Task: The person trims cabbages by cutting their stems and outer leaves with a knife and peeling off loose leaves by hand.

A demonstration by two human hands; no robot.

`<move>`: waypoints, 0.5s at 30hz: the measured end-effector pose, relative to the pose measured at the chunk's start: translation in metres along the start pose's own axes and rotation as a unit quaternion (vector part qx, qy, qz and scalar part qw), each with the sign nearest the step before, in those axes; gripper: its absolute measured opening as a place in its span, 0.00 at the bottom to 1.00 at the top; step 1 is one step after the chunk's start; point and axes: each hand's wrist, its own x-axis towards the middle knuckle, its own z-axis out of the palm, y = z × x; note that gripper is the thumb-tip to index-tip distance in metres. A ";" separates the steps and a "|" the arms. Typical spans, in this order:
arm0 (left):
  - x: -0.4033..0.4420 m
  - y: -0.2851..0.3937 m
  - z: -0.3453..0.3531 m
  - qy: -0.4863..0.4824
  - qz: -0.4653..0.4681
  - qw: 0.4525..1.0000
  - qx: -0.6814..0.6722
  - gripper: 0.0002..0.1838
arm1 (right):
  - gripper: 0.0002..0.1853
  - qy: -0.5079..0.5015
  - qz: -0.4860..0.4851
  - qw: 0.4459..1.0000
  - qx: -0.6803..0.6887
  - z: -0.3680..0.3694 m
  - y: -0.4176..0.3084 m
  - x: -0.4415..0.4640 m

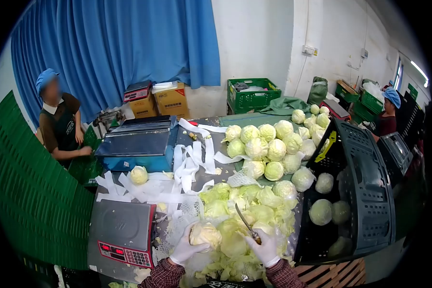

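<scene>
Both of my hands wear white gloves. My left hand point(187, 246) is wrapped round a pale trimmed cabbage point(206, 236) at the front of the table. In my right hand point(263, 248) is a knife point(245, 220), its curved blade pointing up and away to the left. A heap of loose cabbage leaves point(234, 237) lies between and beyond the hands. White foam netting point(180, 223) lies just past my left hand. Farther back, a pile of whole cabbages point(267, 144) rests on green cloth.
At the left stands a scale point(122, 230) with a red display. Behind it are white strips point(187, 161) and a blue machine point(137, 146). A dark crate point(365, 192) holding wrapped cabbages lies tipped at the right. Co-workers are at the far left point(60, 117) and far right point(389, 113).
</scene>
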 end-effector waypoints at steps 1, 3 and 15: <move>0.000 0.001 -0.003 0.004 -0.002 1.000 0.000 0.51 | 0.16 -0.021 0.029 0.998 0.060 0.011 -0.006 0.002; 0.003 0.005 -0.005 0.005 0.029 0.995 0.097 0.52 | 0.19 -0.042 0.060 0.990 0.117 0.029 -0.023 0.008; 0.014 0.014 -0.009 0.059 0.155 0.934 0.316 0.47 | 0.15 -0.068 -0.007 0.989 0.133 0.078 -0.044 0.049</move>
